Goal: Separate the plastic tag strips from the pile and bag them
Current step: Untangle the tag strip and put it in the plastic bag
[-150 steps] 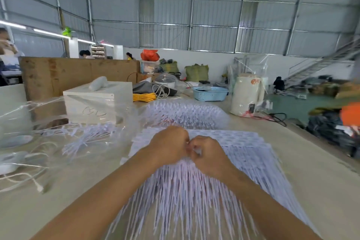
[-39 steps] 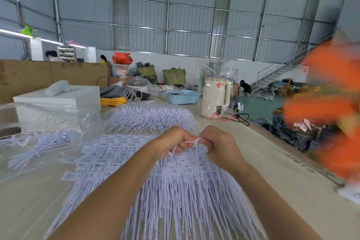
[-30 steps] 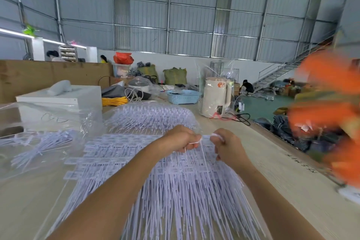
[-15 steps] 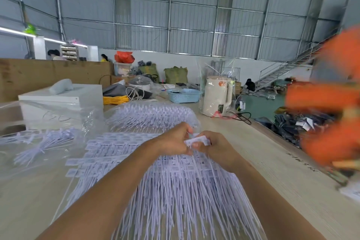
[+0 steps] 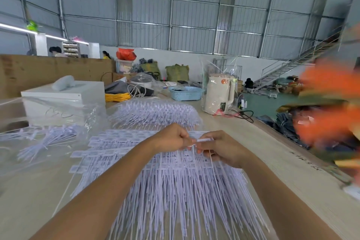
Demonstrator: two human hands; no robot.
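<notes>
While illegible, tag strips [image 5: 165, 163], table lettering [image 5: 307, 163]

A warehouse-like workshop is shown: corrugated metal walls [image 5: 194, 15] on steel framing, a metal staircase [image 5: 292, 64], stuffed sacks [image 5: 176, 72] along the wall, and a long desk [image 5: 243, 132] heaped with plastic tag strips [image 5: 155, 113]

To your right, bare surface [image 5: 263, 161] runs along the pile of tag strips [image 5: 175, 185], open for passing. To your left, a clear bag [image 5: 48, 142] lies near the pile, with a white box [image 5: 64, 97] behind it.
</notes>
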